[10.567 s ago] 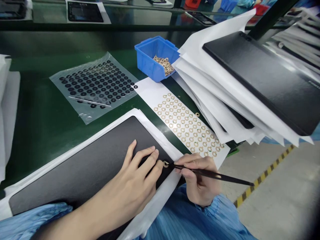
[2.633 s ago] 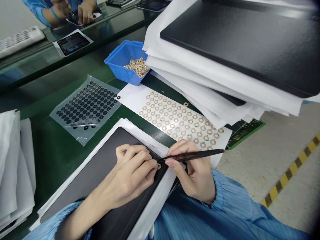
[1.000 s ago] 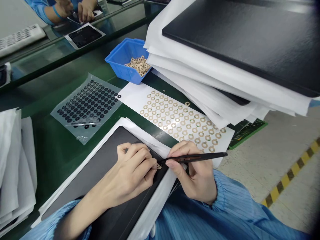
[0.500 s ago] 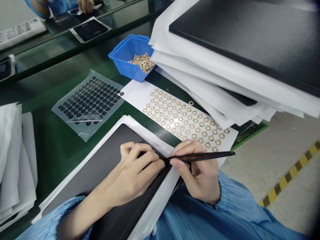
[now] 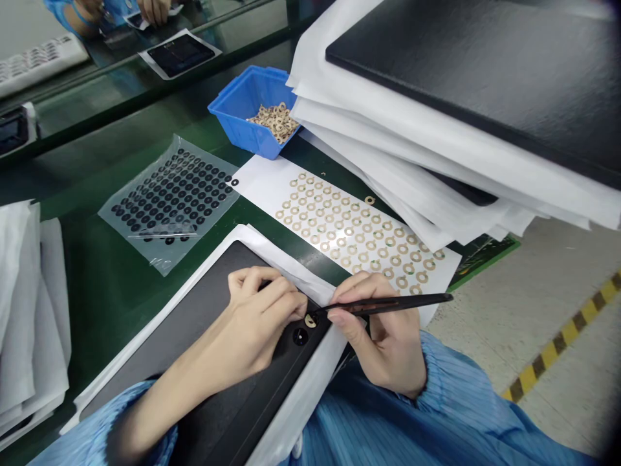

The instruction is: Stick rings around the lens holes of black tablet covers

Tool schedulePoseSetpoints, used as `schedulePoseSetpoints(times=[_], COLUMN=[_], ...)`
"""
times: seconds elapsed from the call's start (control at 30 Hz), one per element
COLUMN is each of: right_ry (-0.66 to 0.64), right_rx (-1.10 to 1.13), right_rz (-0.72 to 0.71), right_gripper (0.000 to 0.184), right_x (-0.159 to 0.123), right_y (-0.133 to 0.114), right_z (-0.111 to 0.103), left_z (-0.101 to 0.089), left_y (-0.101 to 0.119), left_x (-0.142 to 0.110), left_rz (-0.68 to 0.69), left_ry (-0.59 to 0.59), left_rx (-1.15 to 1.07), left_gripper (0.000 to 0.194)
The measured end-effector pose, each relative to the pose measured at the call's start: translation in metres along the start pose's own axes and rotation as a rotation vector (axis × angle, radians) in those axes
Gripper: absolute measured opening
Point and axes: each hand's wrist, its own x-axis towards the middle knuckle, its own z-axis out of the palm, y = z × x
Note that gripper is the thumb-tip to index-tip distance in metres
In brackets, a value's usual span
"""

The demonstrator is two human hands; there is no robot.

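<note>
My right hand (image 5: pixel 388 340) grips a pair of black tweezers (image 5: pixel 405 301), whose tip points left to a gold ring (image 5: pixel 311 320) near the corner of a black panel (image 5: pixel 169 346). Just below that ring, a round black opening (image 5: pixel 300 336) shows in the panel. The panel lies on white wrapping on the green table. Over the panel rests my left hand (image 5: pixel 252 327), its fingers curled and closed beside the gold ring and the tweezers' tip. What its fingertips hold, if anything, is hidden.
Ahead lie a white sheet of gold ring stickers (image 5: pixel 255 173) and a clear film of black rings (image 5: pixel 165 257). A blue bin (image 5: pixel 247 133) holds loose rings. Wrapped black panels (image 5: pixel 466 84) are stacked right, white-wrapped items (image 5: pixel 53 304) left. Another person's hand (image 5: pixel 154 10) is across the table.
My left hand has drawn back slightly up and left, uncovering the gold ring and the round opening. My right hand and the tweezers have barely moved. Across the table, another person's hands have shifted.
</note>
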Motion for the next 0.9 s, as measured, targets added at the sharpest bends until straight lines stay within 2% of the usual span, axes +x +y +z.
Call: schedulePoseSetpoints(times=[0.13,0.27,0.4,0.53,0.7,0.9], right_ry=[-0.003,-0.008,-0.007,0.011,0.077,0.022], right_rx=[0.003,0.006,0.017,0.033,0.066,0.002], right_rz=[0.001,0.008,0.014,0.009,0.015,0.013], right_gripper=[0.014,0.014,0.012,0.011,0.009,0.01], right_x=[0.0013,0.0012,0.0004,-0.0001,-0.0018,-0.0044], right_y=[0.0001,0.0012,0.0025,0.0033,0.0031,0.0047], right_z=[0.0001,-0.001,-0.0023,-0.0029,-0.003,-0.0043], left_z=[-0.0032,-0.0024,-0.002,-0.0027,-0.0007,0.0014], left_y=[-0.0029,0.0024,0.0041,0.0004,-0.0004,-0.0008], left_x=[0.0002,-0.0015,-0.0029,-0.0032,-0.0026,-0.0013], left_rz=[-0.017,0.002,0.02,-0.021,-0.046,-0.069], left_ry=[0.053,0.09,0.092,0.071,0.066,0.086], left_rx=[-0.013,-0.04,-0.112,-0.188,-0.182,-0.186], left_gripper=[0.015,0.019,0.021,0.023,0.022,0.014])
